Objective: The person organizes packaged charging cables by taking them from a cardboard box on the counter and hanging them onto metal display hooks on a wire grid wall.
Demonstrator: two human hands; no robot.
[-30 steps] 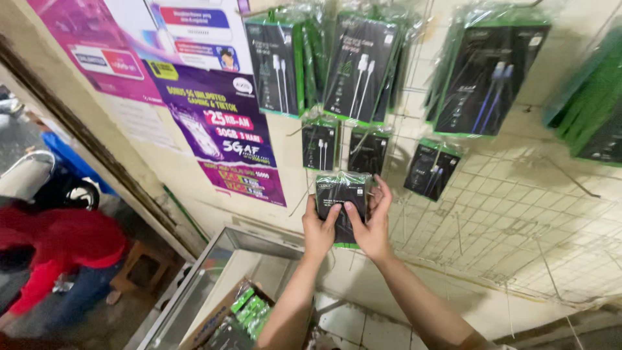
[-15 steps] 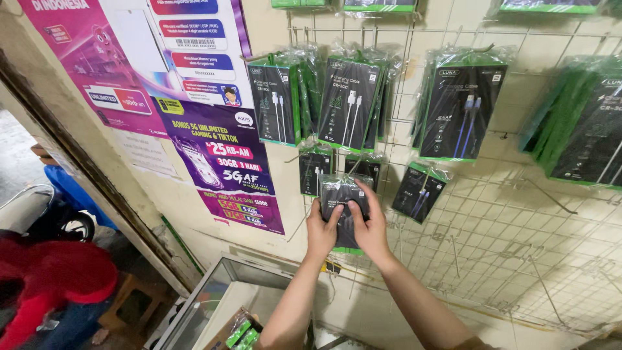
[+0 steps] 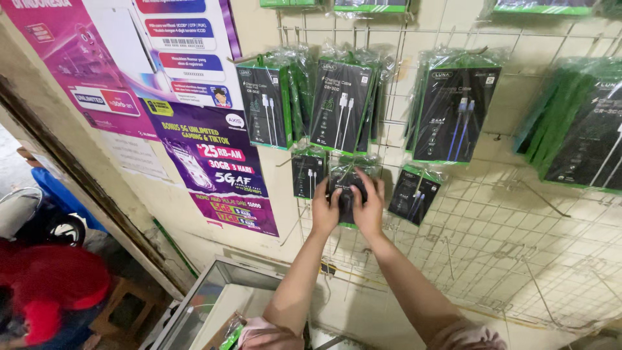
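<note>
Right now both hands are on a small black-and-green cable pack [image 3: 348,188], held up against the wire grid panel [image 3: 492,240] on the wall. It sits in the lower row, between a similar small pack [image 3: 307,174] to its left and another small pack [image 3: 414,193] to its right. Left hand [image 3: 325,209] wraps the pack's left edge, fingers curled closed on it; right hand [image 3: 369,206] clamps the right edge, thumb across the front, fingers bent round the side. So both hands grip the pack, neither is loose.

Progress, as a judgement: pack is up at hook height w/ the row, but can't tell if its hang hole is on a peg or not, since the top of the pack is partly hidden under the larger packs above. With both hands clamped on it, the hanging looks unfinished.

Above it hang bigger cable packs: one stack [image 3: 267,104] at left, one in the middle [image 3: 343,104], one w/ blue plugs [image 3: 450,113], and a green-edged stack [image 3: 583,123] far right. Bare hooks [image 3: 534,194] stick out of the grid to the right and below. Left of the grid, purple and pink posters [image 3: 214,168] cover the wall. Below is a glass display case [image 3: 214,304], and at lower left a person in red [image 3: 52,285], apart from the work.
</note>
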